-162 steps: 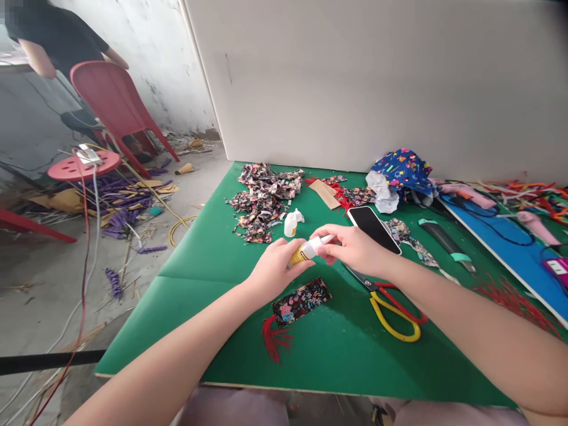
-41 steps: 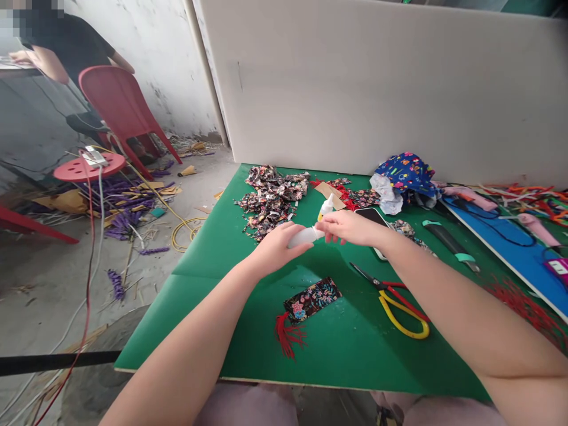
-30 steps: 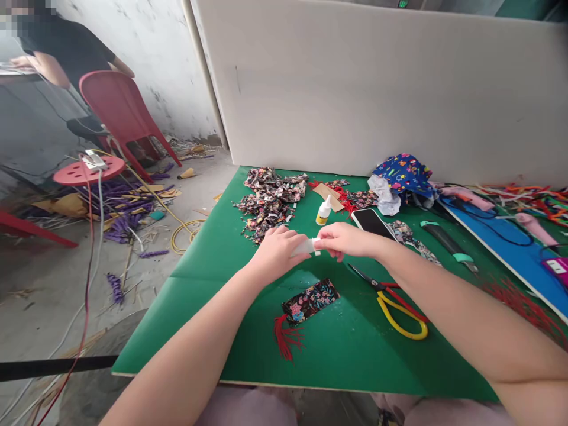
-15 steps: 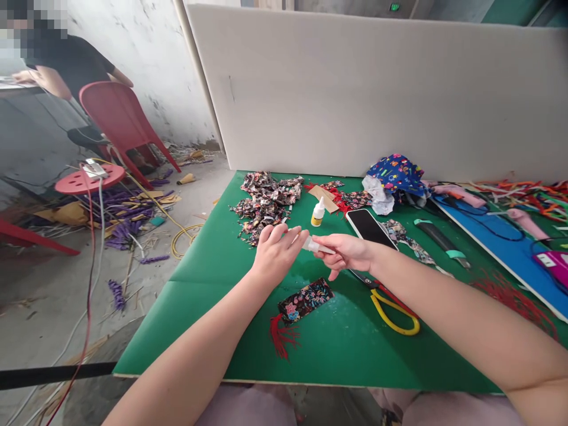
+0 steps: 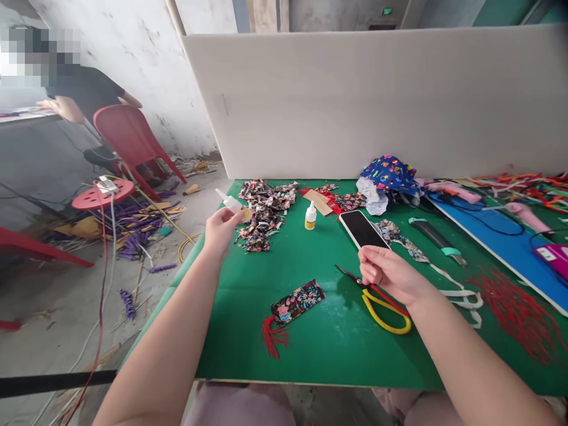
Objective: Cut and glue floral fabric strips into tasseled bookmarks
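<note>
My left hand (image 5: 220, 228) is raised over the left edge of the green table (image 5: 319, 349), closed round a small white glue bottle (image 5: 231, 203) whose nozzle points up and left. My right hand (image 5: 385, 273) hovers with curled fingers just above the yellow-and-red-handled scissors (image 5: 385, 307); what it holds, if anything, is hidden. A floral fabric strip with a red tassel (image 5: 295, 300) lies between my arms. A second glue bottle (image 5: 310, 215) stands upright beyond it, near a black phone (image 5: 360, 229).
A pile of floral scraps (image 5: 264, 206), blue patterned cloth (image 5: 390, 174), a teal-tipped knife (image 5: 437, 236), a blue board (image 5: 497, 234) and red threads (image 5: 517, 307) lie on the table. A white panel (image 5: 377, 100) stands behind. A person sits far left by a red chair (image 5: 128, 142).
My hands have parted. The left hand carried the white bottle up and to the left; the right hand drew back down toward the scissors. The view tilted upward.
</note>
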The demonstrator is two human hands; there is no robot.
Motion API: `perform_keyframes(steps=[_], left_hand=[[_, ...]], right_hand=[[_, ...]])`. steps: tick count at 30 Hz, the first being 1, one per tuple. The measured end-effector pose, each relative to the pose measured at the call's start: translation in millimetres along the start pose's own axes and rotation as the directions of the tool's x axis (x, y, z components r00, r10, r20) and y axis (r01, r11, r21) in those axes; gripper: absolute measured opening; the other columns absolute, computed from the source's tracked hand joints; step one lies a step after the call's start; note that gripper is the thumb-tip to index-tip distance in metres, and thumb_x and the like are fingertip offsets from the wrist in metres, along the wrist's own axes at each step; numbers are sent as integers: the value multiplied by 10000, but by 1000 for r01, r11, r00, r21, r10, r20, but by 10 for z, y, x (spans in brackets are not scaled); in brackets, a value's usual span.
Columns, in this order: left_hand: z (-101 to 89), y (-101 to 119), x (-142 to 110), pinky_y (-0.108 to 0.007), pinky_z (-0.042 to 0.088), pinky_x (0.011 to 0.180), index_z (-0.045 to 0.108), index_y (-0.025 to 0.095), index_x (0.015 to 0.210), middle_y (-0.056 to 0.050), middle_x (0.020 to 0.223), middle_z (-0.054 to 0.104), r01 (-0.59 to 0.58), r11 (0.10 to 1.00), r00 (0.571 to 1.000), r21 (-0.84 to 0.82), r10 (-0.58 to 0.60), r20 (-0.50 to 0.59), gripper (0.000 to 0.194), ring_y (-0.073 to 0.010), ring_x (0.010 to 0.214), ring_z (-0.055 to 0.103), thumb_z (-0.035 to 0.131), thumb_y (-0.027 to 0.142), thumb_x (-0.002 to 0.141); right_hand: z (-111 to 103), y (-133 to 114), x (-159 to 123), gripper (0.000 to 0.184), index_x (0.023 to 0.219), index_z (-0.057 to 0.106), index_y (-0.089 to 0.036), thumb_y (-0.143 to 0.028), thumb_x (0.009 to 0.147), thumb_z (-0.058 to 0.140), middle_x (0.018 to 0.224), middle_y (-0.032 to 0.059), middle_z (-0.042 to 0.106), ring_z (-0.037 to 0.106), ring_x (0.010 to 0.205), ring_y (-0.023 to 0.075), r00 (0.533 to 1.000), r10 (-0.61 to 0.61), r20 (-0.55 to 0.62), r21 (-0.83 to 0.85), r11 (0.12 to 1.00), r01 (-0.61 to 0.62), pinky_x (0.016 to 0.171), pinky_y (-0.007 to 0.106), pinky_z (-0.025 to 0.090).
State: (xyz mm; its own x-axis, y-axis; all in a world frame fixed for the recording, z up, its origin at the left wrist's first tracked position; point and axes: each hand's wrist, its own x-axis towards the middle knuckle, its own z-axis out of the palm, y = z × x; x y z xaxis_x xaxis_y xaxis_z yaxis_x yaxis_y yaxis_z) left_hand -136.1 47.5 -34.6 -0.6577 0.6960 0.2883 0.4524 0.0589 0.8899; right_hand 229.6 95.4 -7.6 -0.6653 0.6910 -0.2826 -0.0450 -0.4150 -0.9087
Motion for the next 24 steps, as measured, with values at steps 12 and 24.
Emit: perform_keyframes(steps=[12, 24], left_hand=[[1278, 212, 384, -425, 507, 819, 524, 155, 1173, -95, 1174, 555, -45, 973, 923, 227, -46, 381, 344, -211, 992, 580, 532, 324, 873], [1170, 448, -45, -303, 437, 840, 446, 155, 1320, -85, 1014, 674, -223, 875, 958, 430, 116, 262, 569, -200, 938, 611, 605, 241, 780]], right_hand=[[-404, -53, -323, 227, 698, 618, -180, -308, 616, 787, 566, -26, 656, 616, 534, 76, 980, -85, -181, 36, 995, 93, 547, 173, 501], [-422, -75, -357, 194, 837, 641, -191, -346, 728, 685, 626, -23, 649, 634, 607, 88, 976, -142, -167, -123, 985, 122, 568, 184, 517]])
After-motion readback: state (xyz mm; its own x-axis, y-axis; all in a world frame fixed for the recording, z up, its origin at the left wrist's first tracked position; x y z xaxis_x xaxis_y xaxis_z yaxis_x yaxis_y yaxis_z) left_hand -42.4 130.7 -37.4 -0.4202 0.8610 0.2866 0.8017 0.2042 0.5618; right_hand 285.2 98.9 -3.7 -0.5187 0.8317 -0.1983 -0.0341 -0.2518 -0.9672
